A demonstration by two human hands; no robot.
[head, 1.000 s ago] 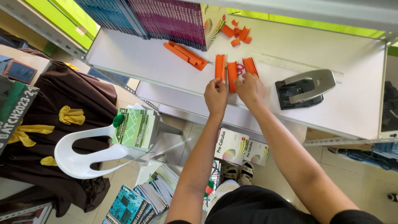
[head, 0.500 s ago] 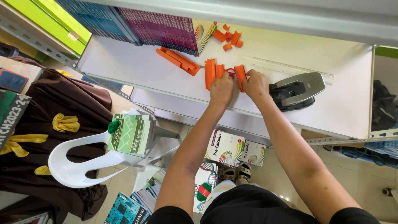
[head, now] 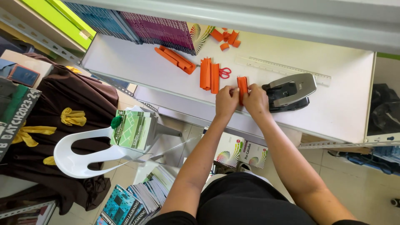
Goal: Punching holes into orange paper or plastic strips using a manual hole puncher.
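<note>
My left hand [head: 226, 101] and my right hand [head: 256, 100] together pinch a short folded strip of orange paper [head: 242, 85] near the front edge of a white shelf [head: 125, 66]. Just to the left lie two longer folded orange strips [head: 209, 74] side by side, with red-handled scissors [head: 225, 73] beside them. A grey hole punch [head: 289, 91] sits right next to my right hand. Further left lies another bundle of orange strips [head: 176, 59], and small orange scraps [head: 226, 37] lie at the back.
A clear plastic ruler [head: 283, 70] lies behind the punch. A row of upright books [head: 137, 27] lines the back of the shelf. Below stand a white plastic chair [head: 91, 152] carrying a green book [head: 131, 129], book stacks [head: 137, 200] on the floor and dark cloth [head: 54, 108].
Both hands have left the pair of long orange strips and moved right toward the hole punch, taking one short orange strip with them. The camera view has shifted slightly.
</note>
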